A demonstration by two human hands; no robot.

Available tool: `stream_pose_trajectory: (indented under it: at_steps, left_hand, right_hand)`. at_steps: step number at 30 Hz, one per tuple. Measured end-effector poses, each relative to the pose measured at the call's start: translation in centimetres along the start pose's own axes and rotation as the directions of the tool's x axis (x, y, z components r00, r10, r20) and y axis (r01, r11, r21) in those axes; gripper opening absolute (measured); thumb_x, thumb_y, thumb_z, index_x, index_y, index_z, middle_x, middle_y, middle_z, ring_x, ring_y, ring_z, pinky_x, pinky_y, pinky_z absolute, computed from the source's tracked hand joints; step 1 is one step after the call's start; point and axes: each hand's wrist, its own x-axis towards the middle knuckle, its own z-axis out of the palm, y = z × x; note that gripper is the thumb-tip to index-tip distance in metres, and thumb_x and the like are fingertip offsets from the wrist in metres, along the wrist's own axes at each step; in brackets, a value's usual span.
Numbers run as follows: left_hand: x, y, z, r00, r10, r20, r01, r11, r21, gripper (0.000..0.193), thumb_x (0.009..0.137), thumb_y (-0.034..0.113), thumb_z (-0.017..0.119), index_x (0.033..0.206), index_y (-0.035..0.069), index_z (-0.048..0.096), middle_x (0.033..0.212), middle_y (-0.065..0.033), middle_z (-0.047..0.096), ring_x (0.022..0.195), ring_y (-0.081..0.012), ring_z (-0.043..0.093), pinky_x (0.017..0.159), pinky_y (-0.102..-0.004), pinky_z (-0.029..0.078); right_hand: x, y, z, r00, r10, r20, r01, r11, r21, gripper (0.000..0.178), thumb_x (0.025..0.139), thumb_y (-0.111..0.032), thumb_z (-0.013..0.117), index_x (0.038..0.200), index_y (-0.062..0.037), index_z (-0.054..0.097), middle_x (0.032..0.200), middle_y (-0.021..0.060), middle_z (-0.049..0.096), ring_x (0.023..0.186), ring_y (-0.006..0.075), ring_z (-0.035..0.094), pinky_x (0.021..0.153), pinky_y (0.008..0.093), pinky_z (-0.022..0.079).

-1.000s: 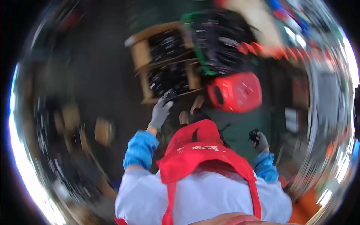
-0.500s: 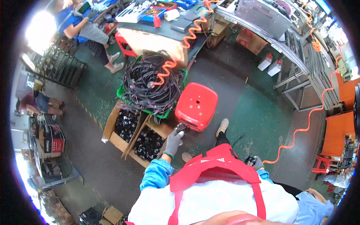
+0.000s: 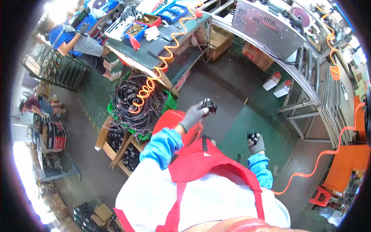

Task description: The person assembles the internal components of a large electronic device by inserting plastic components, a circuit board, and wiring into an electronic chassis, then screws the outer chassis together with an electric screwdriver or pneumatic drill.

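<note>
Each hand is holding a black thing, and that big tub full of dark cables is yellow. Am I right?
Not quite: the head view shows the tub is green. The rest is right: dark cables fill it, and the left hand and the right hand each hold a black thing.

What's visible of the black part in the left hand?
The black part is small, irregular and glossy with bright glints, perhaps plastic or metal. The gloved left hand's grip holds it near the fingertips, seen against the dark floor. Nothing else visibly touches it; finer detail is too small to tell.
</note>
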Motion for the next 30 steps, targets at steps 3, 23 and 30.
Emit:
stream_pose_trajectory:
  at_steps: [3, 23, 30]
  left_hand:
    - [7.3, 3.7, -0.4, 0.994, -0.104, -0.014, 0.105, 0.987, 0.123, 0.029, 0.089, 0.02, 0.061, 0.115, 0.01, 0.068, 0.085, -0.0006, 0.064, 0.077, -0.0109, 0.058, 0.071, -0.0273, 0.048]
    - [55.8, 16.5, -21.3, 0.548, 0.275, -0.79, 0.45, 0.699, 0.556, 0.037, 0.087, 0.035, 0.057, 0.116, 0.013, 0.065, 0.117, -0.0218, 0.062, 0.106, -0.0421, 0.059, 0.09, -0.0513, 0.048]
    - [53.4, 15.2, -21.6, 0.488, 0.721, -0.493, 0.414, 0.306, 0.857, 0.045, 0.082, 0.021, 0.057, 0.124, 0.006, 0.056, 0.134, -0.0221, 0.047, 0.112, -0.0435, 0.054, 0.092, -0.0517, 0.048]
  right_hand:
    - [-1.2, -4.7, 7.7, 0.997, -0.067, 0.041, 0.069, 0.996, -0.055, 0.031, 0.091, -0.038, 0.057, 0.103, -0.0103, 0.058, 0.08, 0.0083, 0.061, 0.055, 0.0192, 0.058, 0.036, 0.0209, 0.043]
    - [3.8, -25.8, 46.4, 0.915, -0.03, 0.402, 0.281, 0.762, -0.584, 0.027, 0.091, -0.028, 0.058, 0.114, -0.0162, 0.051, 0.086, 0.0067, 0.06, 0.054, 0.0181, 0.059, 0.037, 0.0216, 0.043]
    - [7.9, -29.2, 66.2, 0.774, 0.14, 0.618, 0.452, 0.561, -0.693, 0.033, 0.089, -0.027, 0.06, 0.116, -0.0105, 0.05, 0.082, 0.005, 0.059, 0.056, 0.0134, 0.058, 0.04, 0.0232, 0.045]
